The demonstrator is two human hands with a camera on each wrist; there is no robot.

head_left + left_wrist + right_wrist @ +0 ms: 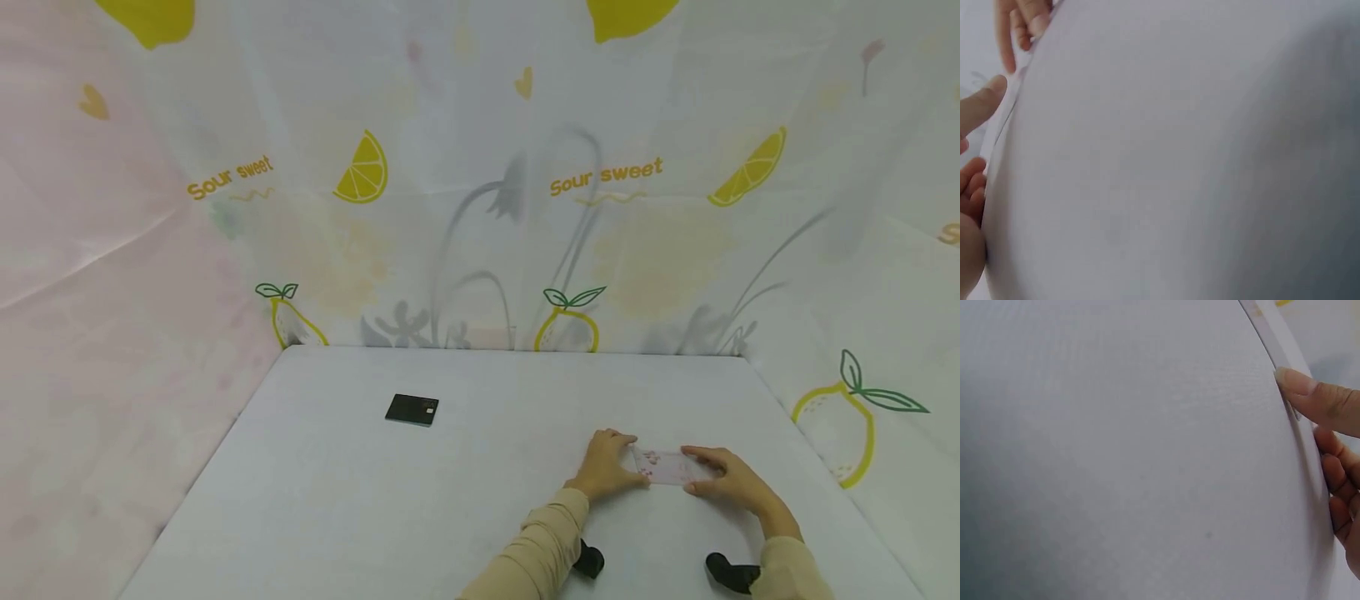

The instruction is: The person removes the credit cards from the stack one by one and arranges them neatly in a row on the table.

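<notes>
A thin, see-through card sleeve (663, 468) with a pink print lies flat at the right of the white table, between both hands. The left hand (606, 467) holds its left end, thumb at the near corner and fingers at the far one. At the opposite end, the right hand (738, 482) holds the sleeve between thumb and forefinger. The right thumb (1300, 386) sits on a thin edge low over the tabletop in the right wrist view. In the left wrist view the left thumb (985, 103) shows at the border, and most of the sleeve is out of sight.
A black card (412, 409) with a small pale square lies farther back, left of the hands. Black wrist straps (589, 560) show by the sleeves. Lemon-printed cloth (480, 250) hangs behind the white table (337, 500) and along its sides.
</notes>
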